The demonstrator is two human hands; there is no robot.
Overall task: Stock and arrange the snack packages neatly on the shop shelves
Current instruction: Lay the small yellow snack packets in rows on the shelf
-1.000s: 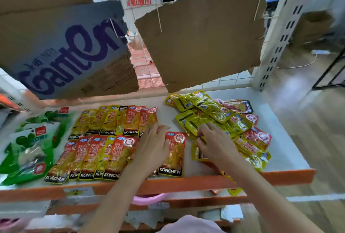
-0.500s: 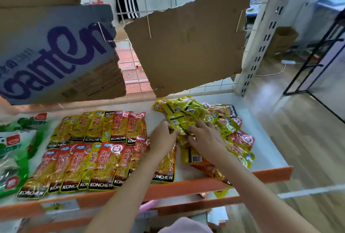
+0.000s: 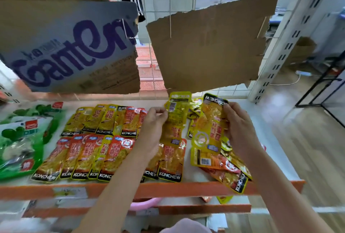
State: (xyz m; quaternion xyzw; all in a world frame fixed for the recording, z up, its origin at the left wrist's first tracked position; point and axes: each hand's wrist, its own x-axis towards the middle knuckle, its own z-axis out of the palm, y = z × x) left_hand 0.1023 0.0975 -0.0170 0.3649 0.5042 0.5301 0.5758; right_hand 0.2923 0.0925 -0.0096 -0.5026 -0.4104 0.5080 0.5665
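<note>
Both hands are raised above the white shelf [image 3: 276,150]. My left hand [image 3: 153,126] pinches a yellow snack packet [image 3: 177,113] by its left edge, back side with barcode facing me. My right hand [image 3: 237,126] grips another yellow and orange packet [image 3: 209,126], held upside down. Two neat rows of orange and yellow packets [image 3: 97,139] lie flat on the shelf's left-middle part. A loose heap of packets [image 3: 229,169] lies under my right hand, and one packet of it overhangs the orange front edge [image 3: 186,189].
Green snack bags [image 3: 20,139] lie at the far left of the shelf. Two cardboard sheets [image 3: 207,46] hang on the wire grid at the back. A white slotted upright [image 3: 285,42] stands at the right. Lower shelves sit below; wooden floor lies to the right.
Both hands were down on the packets on the shelf. Each has since picked up one packet from the heap and lifted it above the shelf.
</note>
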